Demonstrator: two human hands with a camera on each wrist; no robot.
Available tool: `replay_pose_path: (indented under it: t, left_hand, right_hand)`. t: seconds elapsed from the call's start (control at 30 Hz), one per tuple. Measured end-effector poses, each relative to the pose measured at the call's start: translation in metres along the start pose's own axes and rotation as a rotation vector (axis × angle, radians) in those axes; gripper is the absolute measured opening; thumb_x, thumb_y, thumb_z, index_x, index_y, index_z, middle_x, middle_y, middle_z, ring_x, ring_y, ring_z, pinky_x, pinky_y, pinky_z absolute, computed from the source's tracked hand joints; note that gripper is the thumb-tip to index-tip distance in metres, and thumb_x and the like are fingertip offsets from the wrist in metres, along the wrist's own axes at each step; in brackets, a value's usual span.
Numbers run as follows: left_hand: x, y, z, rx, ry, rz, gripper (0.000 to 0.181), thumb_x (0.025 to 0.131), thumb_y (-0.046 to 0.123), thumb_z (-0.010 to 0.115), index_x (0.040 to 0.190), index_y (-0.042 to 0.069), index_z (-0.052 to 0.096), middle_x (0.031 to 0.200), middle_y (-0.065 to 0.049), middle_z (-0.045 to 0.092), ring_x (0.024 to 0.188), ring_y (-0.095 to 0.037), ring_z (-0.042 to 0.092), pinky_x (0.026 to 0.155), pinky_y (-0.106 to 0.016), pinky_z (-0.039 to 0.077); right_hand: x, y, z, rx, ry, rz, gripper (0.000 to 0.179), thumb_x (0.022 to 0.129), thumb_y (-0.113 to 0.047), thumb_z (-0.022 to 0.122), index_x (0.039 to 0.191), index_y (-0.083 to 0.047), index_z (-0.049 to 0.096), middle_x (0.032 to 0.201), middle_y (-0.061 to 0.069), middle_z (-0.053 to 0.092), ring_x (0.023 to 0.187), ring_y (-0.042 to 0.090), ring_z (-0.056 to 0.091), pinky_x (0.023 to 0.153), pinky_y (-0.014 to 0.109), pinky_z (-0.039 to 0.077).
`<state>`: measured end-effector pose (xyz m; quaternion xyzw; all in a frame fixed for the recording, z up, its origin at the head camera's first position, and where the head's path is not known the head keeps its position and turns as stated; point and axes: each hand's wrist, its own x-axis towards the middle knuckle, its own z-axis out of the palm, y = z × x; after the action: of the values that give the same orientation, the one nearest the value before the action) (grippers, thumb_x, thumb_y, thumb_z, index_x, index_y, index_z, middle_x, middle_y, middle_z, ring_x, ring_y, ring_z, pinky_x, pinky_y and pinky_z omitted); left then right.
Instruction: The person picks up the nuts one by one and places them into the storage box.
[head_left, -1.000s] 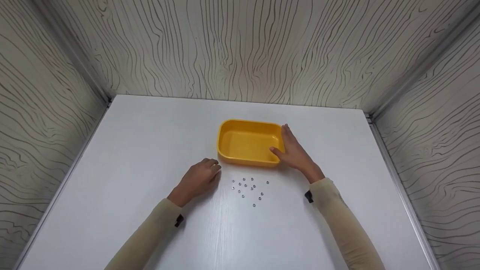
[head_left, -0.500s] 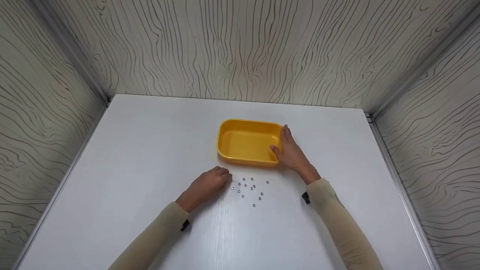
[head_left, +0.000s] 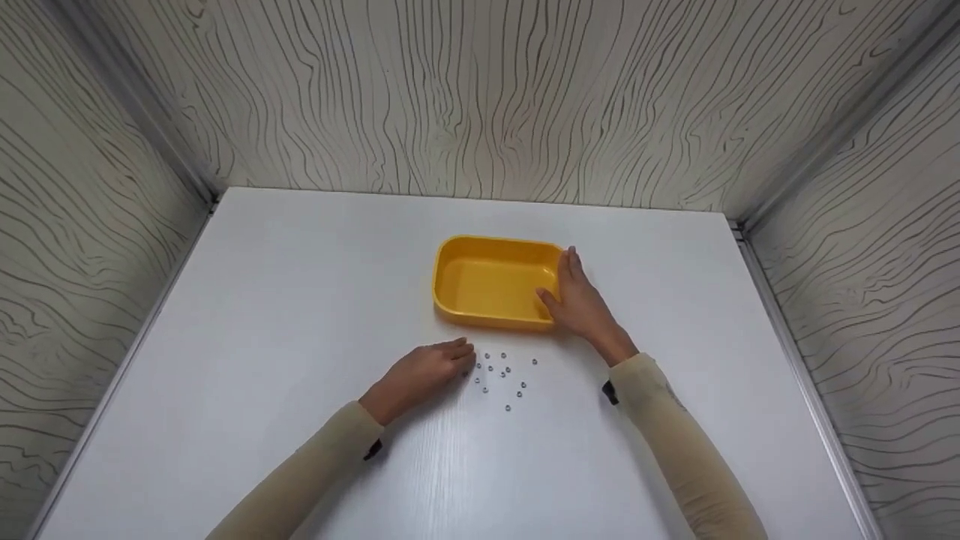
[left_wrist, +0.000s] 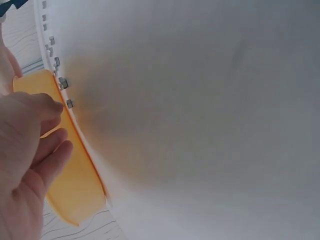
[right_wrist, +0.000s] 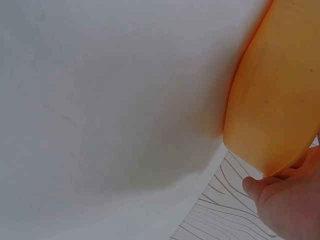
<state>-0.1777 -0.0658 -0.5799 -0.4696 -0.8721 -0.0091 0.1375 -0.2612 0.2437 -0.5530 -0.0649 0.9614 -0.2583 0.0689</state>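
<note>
At left, just off the near left corner of the yellow box (head_left: 491, 321), the left hand (head_left: 421, 375) has its fingers bent, tips right by a small metal nut (left_wrist: 69, 103); whether it pinches that nut I cannot tell. More nuts (head_left: 503, 374) lie scattered on the counter (head_left: 300, 300) in front of the box. The right hand (head_left: 586, 306) grasps the box's right end, thumb inside

Three grain-patterned walls (head_left: 480, 97) border a white table (head_left: 315, 285).
</note>
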Motion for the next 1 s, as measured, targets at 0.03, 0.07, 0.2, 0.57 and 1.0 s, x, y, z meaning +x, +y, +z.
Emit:
replay_pose_path:
  t: [0.03,0.07,0.2,0.57,1.0]
  left_hand:
    - [0.0004,0.0007,0.0005,0.01,-0.007,0.009,0.033,0.092,-0.001,0.074,0.123,0.011,0.074,0.13,-0.003,0.076,0.125,-0.017,0.072,0.101,-0.029,0.061]
    - [0.0006,0.0014,0.0006,0.024,-0.015,0.015,0.034,0.092,-0.001,0.074,0.123,0.011,0.073,0.13,-0.002,0.076,0.125,-0.016,0.072,0.1,-0.028,0.061]
    - [0.0025,0.0033,0.0,0.09,-0.059,0.041,0.038,0.092,0.002,0.076,0.128,0.012,0.072,0.132,0.0,0.076,0.125,-0.013,0.072,0.096,-0.027,0.062]
    - [0.0019,0.0029,0.003,0.202,-0.08,0.101,0.033,0.091,0.003,0.078,0.122,0.012,0.073,0.127,0.002,0.076,0.115,-0.011,0.075,0.079,-0.024,0.065]
    - [0.0016,0.0006,0.003,0.275,-0.031,0.14,0.023,0.088,0.005,0.081,0.11,0.013,0.076,0.111,0.005,0.077,0.089,-0.008,0.076,0.065,-0.021,0.063]
  right_hand:
    - [0.0005,0.0003,0.0003,-0.004,-0.004,0.004,0.092,0.108,-0.042,0.053,0.167,0.002,-0.004,0.177,0.022,-0.008,0.165,0.039,0.008,0.135,0.055,0.017]
    - [0.0009,0.0004,0.0007,-0.009,-0.007,0.009,0.093,0.108,-0.043,0.052,0.167,0.001,-0.004,0.177,0.021,-0.008,0.166,0.039,0.009,0.135,0.055,0.018]
    - [0.0009,-0.0003,0.0013,-0.009,-0.014,0.03,0.092,0.108,-0.044,0.052,0.167,-0.001,-0.004,0.178,0.019,-0.008,0.166,0.037,0.009,0.135,0.054,0.018]
    - [-0.002,-0.0026,-0.0005,-0.017,-0.013,0.02,0.092,0.108,-0.043,0.051,0.167,0.001,-0.004,0.177,0.019,-0.011,0.165,0.039,0.009,0.135,0.054,0.017]
    - [-0.0008,-0.0023,0.0013,-0.019,-0.001,0.028,0.092,0.108,-0.044,0.051,0.167,0.002,-0.003,0.177,0.02,-0.009,0.165,0.039,0.014,0.135,0.053,0.021]
